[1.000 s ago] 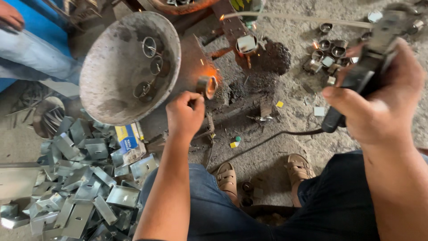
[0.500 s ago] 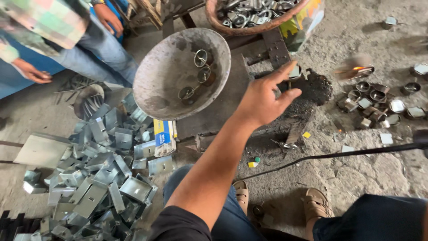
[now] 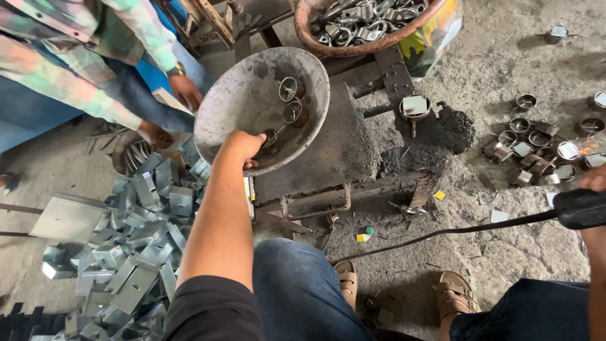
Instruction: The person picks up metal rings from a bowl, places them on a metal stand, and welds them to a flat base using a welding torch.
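Moved: half a second back the left hand (image 3: 245, 146) was up in the air over the block with its fingers spread; now it's down inside the grey pan, and the view has swung right a bit.
Floor: dusty concrete, with a big heap of bent sheet-metal brackets (image 3: 136, 243) on the left.
Co-worker: someone in a plaid sleeve is crouched top left, both hands busy by a small bucket (image 3: 129, 158), well apart from the pan.
Grey pan (image 3: 252, 104): shallow, battered, sits tilted on the dark metal block (image 3: 334, 148); only a few round ring pieces left in it.
Tub: the reddish tub (image 3: 366, 25) behind it is full of the same sort of rings.
Cable tool: a black handle (image 3: 581, 208) with a cable running across the floor; the right hand (image 3: 596, 183) is on it at the frame edge, and I can't tell how its fingers sit.
Left-hand fingers: curled in, pinching a ring piece (image 3: 270, 136) at the pan's lower slope.
Loose rings: a scatter of finished ring pieces (image 3: 536, 142) on the floor at right.
Risk, imo: the pan is tipped toward the person, so a tug on its lip could slide it off the block. Cut steel edges plus bare fingers and sandalled feet (image 3: 456, 297) could mean nicks.
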